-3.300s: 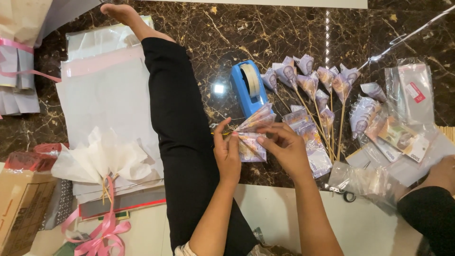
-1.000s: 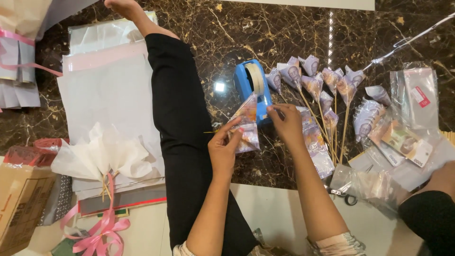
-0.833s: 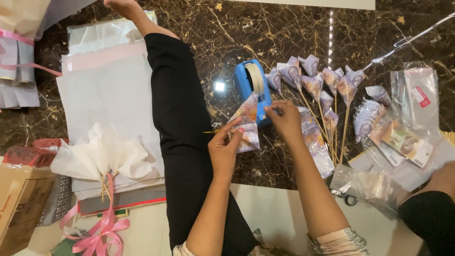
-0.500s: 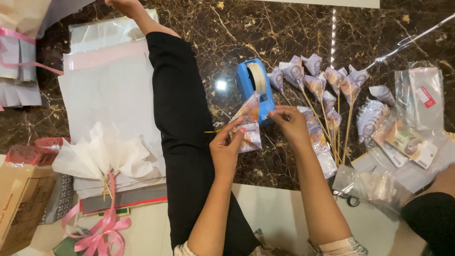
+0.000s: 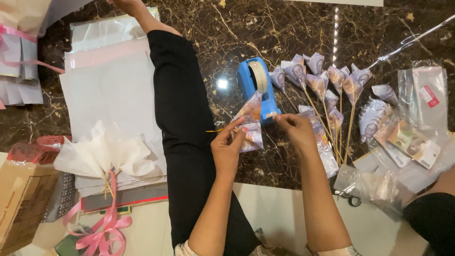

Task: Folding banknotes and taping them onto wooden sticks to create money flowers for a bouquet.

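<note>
Left hand (image 5: 228, 150): fingers pressed together, pinching a folded banknote cone (image 5: 250, 124) and its thin stick.
Right hand (image 5: 297, 132): thumb and forefinger pinched on a tape end at the dispenser's near edge.
Banknote cone: at frame centre, just left of the right hand, over the dark marble floor (image 5: 227, 28).
Tape dispenser (image 5: 258, 86): blue, at 12 o'clock of the cone, touching it.
Finished cones on sticks (image 5: 327, 90): fanned at 2 o'clock.
Plastic sleeves (image 5: 422, 99): at 3 o'clock.
White paper sheets (image 5: 109, 90): at 9 o'clock, past a black-clad leg (image 5: 182, 109).
Pink ribbon (image 5: 102, 232): at 8 o'clock.
</note>
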